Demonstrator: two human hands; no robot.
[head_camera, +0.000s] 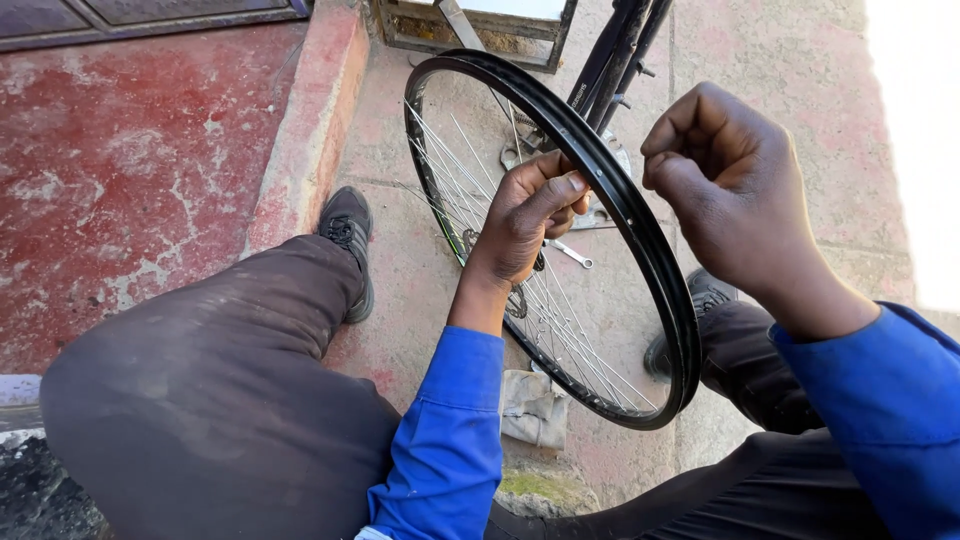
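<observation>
a: what's nearest?

b: two knees in dark trousers (200, 400) and two blue sleeves (450, 440), both cut off by the bottom edge. between the knees lies one crumpled grey rag (533, 408) on the paving.

a: and the hands?

b: two. the left hand (525, 220) reaches in among the spokes and curls around the inner side of the black bicycle rim (655, 260), thumb lying on the rim, fingers bent together behind it. the right hand (725, 180) hangs just outside the rim, closed in a loose fist with the thumb pressed to the bent forefinger; whether it pinches something small, i cannot tell.

a: where's the wheel?

b: one wheel, tyre off, standing tilted on edge between the legs, its low end near the right knee and its top toward the far frame. thin silver spokes (580, 340) fan inside; too many and too fine to count.

a: anything on the ground?

b: two black shoes, the left shoe (350, 235) in full view, the right shoe (700, 300) half hidden behind the rim. one small spanner (570, 253) lies seen through the spokes.

a: farther off?

b: a red raised kerb (310, 130) runs along a worn red floor at left. a black bicycle frame (615, 55) with pale lettering too small to make out, and a rusty metal-framed box (480, 30), are both cut by the top edge. the right side is washed out by sun.
</observation>
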